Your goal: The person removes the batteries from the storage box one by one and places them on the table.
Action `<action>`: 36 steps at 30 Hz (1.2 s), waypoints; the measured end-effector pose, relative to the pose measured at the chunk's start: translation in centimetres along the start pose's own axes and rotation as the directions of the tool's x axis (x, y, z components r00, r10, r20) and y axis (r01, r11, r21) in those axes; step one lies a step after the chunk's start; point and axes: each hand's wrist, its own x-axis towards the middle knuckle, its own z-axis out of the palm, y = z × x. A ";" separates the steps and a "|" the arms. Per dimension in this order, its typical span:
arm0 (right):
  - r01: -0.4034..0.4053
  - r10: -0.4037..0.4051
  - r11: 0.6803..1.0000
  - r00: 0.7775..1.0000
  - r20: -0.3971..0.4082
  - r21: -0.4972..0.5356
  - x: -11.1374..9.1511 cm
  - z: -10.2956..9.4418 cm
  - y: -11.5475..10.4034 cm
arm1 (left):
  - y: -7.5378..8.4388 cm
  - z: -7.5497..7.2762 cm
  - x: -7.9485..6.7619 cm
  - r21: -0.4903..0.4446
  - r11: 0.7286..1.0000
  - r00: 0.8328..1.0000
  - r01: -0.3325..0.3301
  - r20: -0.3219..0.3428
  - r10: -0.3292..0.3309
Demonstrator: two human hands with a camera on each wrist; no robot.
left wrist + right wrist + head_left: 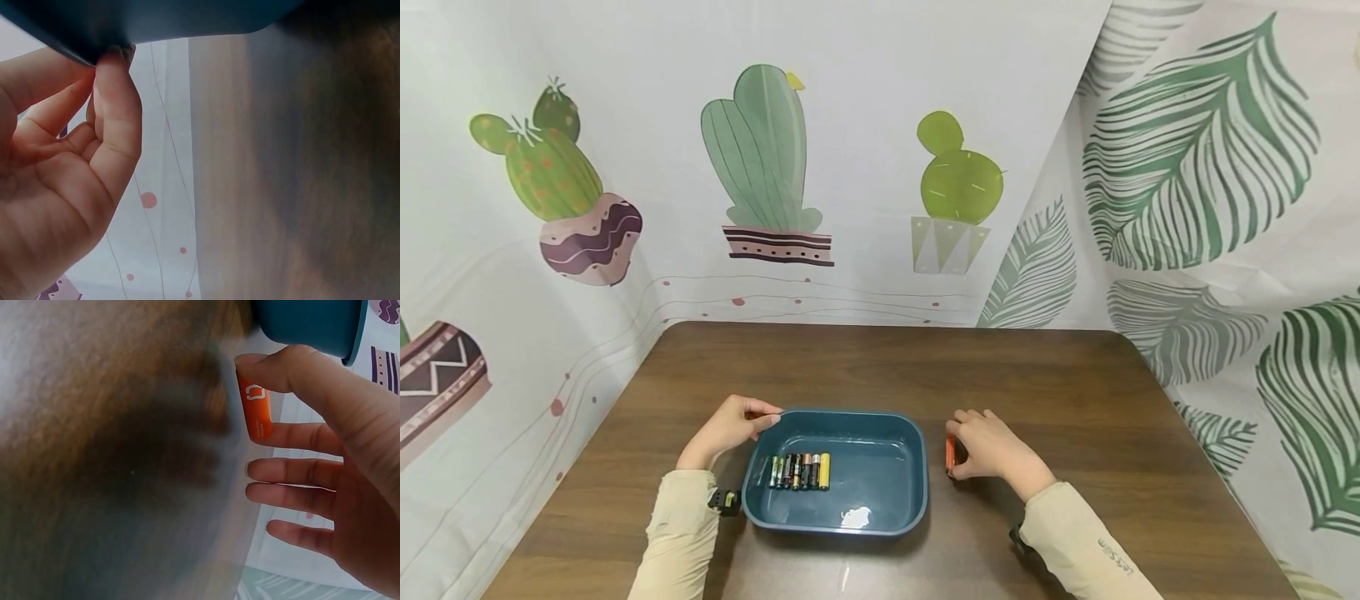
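A dark teal tray (880, 492) with raised walls stands on the table, and several batteries (806, 472) lie side by side in its left half. At the tray's back left corner, my left hand (733, 427) pinches the rim between thumb and fingers; the left wrist view shows this pinch from below. To the right of the tray, my right hand (992, 446) holds an orange battery (255, 409) by its two ends, thumb at one and index finger at the other. The other fingers of that hand extend apart from the battery, which is low at the table top.
The brown wooden table (1037, 375) reaches back to a white cloth backdrop (865, 167) printed with cacti and leaves. A dark wrist device (725, 501) on the left sleeve sits close by the tray's left wall.
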 end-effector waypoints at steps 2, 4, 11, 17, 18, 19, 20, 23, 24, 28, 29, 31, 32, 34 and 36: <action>-0.002 0.002 1.000 1.000 0.005 0.005 0.0 0.0 0.0 | -0.1 0.0 0.0 -0.004 1.000 1.000 0.005 -0.007 -0.005; -0.003 0.003 1.000 1.000 0.009 0.009 0.1 0.0 0.0 | -0.1 0.1 0.0 -0.006 1.000 1.000 0.000 -0.011 0.000; 0.004 -0.004 1.000 1.000 0.012 0.012 0.2 0.2 0.1 | 0.0 0.0 -0.1 -0.015 1.000 1.000 -0.006 -0.011 0.006; -0.002 0.002 1.000 1.000 0.018 0.019 0.0 0.0 0.0 | 0.0 0.0 -0.1 -0.020 1.000 1.000 -0.021 -0.002 0.021; -0.006 0.005 1.000 1.000 0.021 0.018 0.0 0.0 0.0 | -0.1 0.0 -0.1 -0.020 1.000 1.000 -0.022 0.001 0.022; -0.011 0.010 1.000 1.000 0.025 0.017 -0.1 -0.1 0.0 | -0.1 0.0 -0.1 -0.020 1.000 1.000 -0.021 0.002 0.021; -0.016 0.015 1.000 0.999 0.030 0.018 -0.1 -0.1 0.0 | -0.1 0.0 -0.1 -0.020 1.000 1.000 -0.015 0.000 0.015; -0.033 0.032 0.999 0.998 0.048 0.019 -0.1 -0.1 0.0 | 0.0 0.0 -0.1 -0.013 1.000 1.000 -0.007 -0.002 0.007; -0.043 0.041 0.999 0.998 0.057 0.021 -0.1 -0.1 -0.1 | 0.0 0.0 -0.1 -0.013 1.000 1.000 0.001 -0.005 -0.001; -0.079 0.075 0.996 0.993 0.095 0.034 0.0 -0.1 -0.1 | 0.0 0.0 -0.2 -0.016 1.000 1.000 -0.001 -0.005 0.001; -0.083 0.079 0.996 0.992 0.097 0.038 0.0 -0.1 -0.1 | 0.0 0.0 -0.2 -0.015 1.000 1.000 -0.006 -0.003 0.006; -0.086 0.081 0.995 0.992 0.099 0.054 -0.1 -0.3 -0.2 | 0.0 0.0 -0.2 -0.019 1.000 1.000 -0.007 -0.003 0.007; -0.080 0.075 0.996 0.993 0.089 0.050 -0.1 -0.3 -0.2 | 0.0 0.0 -0.2 -0.022 1.000 1.000 -0.003 -0.006 0.003; -0.078 0.073 0.995 0.994 0.082 0.062 -0.2 -0.6 -0.3 | 0.0 0.0 -0.2 -0.014 1.000 1.000 -0.008 -0.006 0.008; -0.080 0.074 0.995 0.994 0.077 0.067 -0.2 -1.0 -0.3 | 0.0 0.1 -0.2 -0.015 1.000 1.000 -0.006 -0.011 0.006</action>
